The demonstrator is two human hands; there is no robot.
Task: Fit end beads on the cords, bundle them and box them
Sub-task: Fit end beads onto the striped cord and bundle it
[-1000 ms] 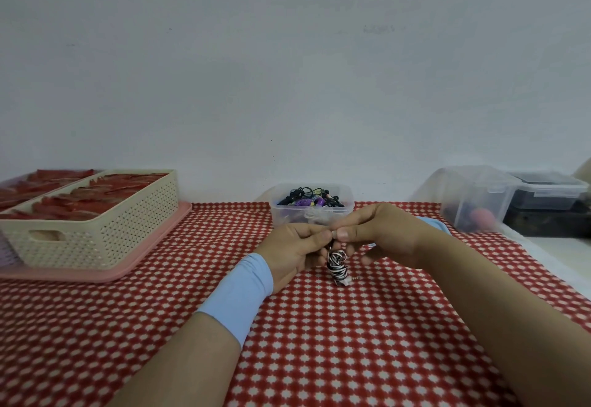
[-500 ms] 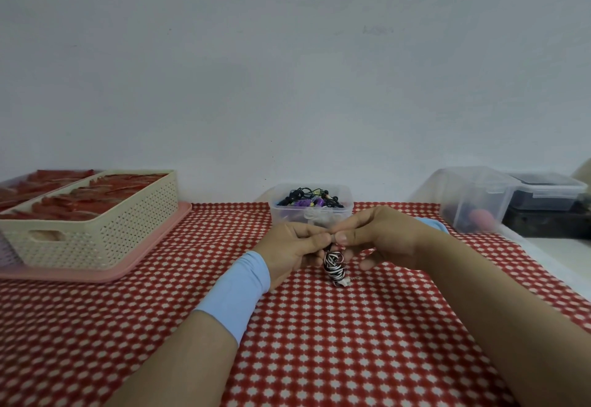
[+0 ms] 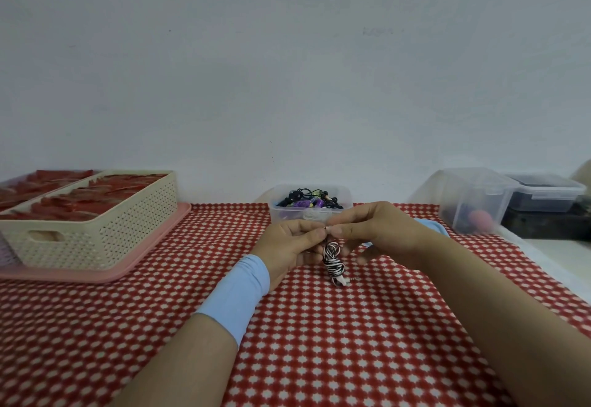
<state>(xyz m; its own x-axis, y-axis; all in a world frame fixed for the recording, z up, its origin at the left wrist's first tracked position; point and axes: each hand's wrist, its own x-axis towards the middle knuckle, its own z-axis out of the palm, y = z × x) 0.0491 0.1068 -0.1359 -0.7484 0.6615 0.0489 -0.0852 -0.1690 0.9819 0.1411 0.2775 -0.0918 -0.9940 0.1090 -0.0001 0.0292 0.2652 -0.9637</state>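
A small bundle of black and white cord [image 3: 333, 259] hangs between my hands above the red checked cloth, its lower end near the table. My left hand [image 3: 292, 246] and my right hand [image 3: 375, 230] meet fingertip to fingertip over it and pinch the cord's top end. Anything small held at the fingertips is too tiny to make out. Just behind my hands stands a clear plastic box [image 3: 311, 211] holding dark cords and purple pieces.
A cream perforated basket [image 3: 96, 234] of red packets rests on a pink tray [image 3: 134, 266] at the left. At the right stand a clear lidded container [image 3: 473, 202] and a dark-filled box [image 3: 547, 194]. A light blue cloth [image 3: 431, 226] lies behind my right wrist.
Both hands have stayed pinched together over the cord bundle. They shifted only slightly, and the bundle hangs in nearly the same place.
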